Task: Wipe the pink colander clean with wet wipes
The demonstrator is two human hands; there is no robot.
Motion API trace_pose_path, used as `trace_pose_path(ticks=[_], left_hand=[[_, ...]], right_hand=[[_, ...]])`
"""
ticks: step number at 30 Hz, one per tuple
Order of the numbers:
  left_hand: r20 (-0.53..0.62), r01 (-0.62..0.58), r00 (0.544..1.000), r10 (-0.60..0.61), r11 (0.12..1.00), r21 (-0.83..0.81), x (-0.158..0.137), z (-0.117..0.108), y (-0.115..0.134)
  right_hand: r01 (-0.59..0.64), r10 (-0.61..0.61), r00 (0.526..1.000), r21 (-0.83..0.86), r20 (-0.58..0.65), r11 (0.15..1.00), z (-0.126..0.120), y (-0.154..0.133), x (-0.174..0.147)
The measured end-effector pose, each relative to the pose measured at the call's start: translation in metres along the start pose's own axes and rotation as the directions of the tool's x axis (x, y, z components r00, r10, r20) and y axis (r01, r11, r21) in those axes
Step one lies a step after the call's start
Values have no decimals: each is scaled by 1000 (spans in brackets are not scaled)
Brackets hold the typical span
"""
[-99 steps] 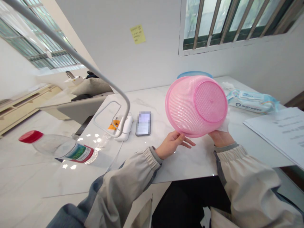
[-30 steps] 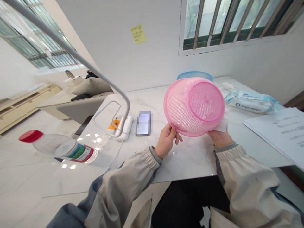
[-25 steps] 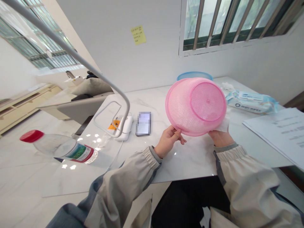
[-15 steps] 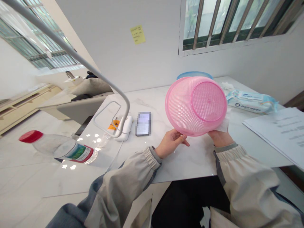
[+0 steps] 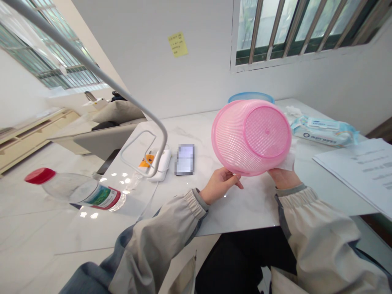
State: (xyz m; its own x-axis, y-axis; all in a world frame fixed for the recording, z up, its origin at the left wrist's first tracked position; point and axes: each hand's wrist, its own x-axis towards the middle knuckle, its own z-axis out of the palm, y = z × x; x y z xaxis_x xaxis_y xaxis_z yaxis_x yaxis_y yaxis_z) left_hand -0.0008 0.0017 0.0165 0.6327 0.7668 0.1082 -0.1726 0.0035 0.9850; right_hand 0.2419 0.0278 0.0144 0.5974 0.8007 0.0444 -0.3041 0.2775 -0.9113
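Note:
A pink mesh basket (image 5: 232, 134) is tilted above the table, its round base turned toward me and to the right. My left hand (image 5: 219, 184) pinches the near lower rim, thumb and fingers closed on it. Behind the basket's lower right side is my right hand (image 5: 284, 179), its fingers hidden by the mesh. A white wipe (image 5: 288, 161) shows between that hand and the basket, pressed against the far, inner side. Beyond the basket, the rim of a blue basin or basket (image 5: 251, 97) shows against the wall.
A wipes packet (image 5: 324, 130) and printed sheets (image 5: 361, 171) lie on the right. To the left are a phone (image 5: 185, 159), a white power strip (image 5: 161, 165) with a cable, a lamp arm (image 5: 122, 94) and a red-capped water bottle (image 5: 88, 192). The marble table (image 5: 245, 208) ends near my lap.
The pink basket has shifted slightly left and its base has turned a little. Both hands stay almost where they were.

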Motion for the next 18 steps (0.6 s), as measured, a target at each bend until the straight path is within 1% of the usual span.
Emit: trace_pose_path(ticks=[1, 2, 4, 8, 13, 18], left_hand=[[4, 9, 1000, -9, 1000, 1, 0, 0, 0], [10, 18, 1000, -18, 1000, 4, 0, 0, 0], [29, 33, 999, -33, 999, 15, 0, 0, 0], [54, 39, 998, -41, 998, 41, 0, 0, 0], [41, 64, 997, -68, 995, 80, -1, -1, 0], [37, 68, 997, -72, 992, 111, -2, 0, 2]], right_hand=[[-26, 28, 999, 69, -27, 997, 1, -2, 0], [-55, 66, 996, 182, -54, 982, 2, -3, 0], [-90, 122, 989, 320, -81, 943, 4, -5, 1], [-106, 178, 979, 493, -102, 864, 7, -5, 4], [-103, 200, 974, 575, -107, 811, 7, 0, 6], [-103, 204, 972, 571, -115, 815, 6, 2, 3]])
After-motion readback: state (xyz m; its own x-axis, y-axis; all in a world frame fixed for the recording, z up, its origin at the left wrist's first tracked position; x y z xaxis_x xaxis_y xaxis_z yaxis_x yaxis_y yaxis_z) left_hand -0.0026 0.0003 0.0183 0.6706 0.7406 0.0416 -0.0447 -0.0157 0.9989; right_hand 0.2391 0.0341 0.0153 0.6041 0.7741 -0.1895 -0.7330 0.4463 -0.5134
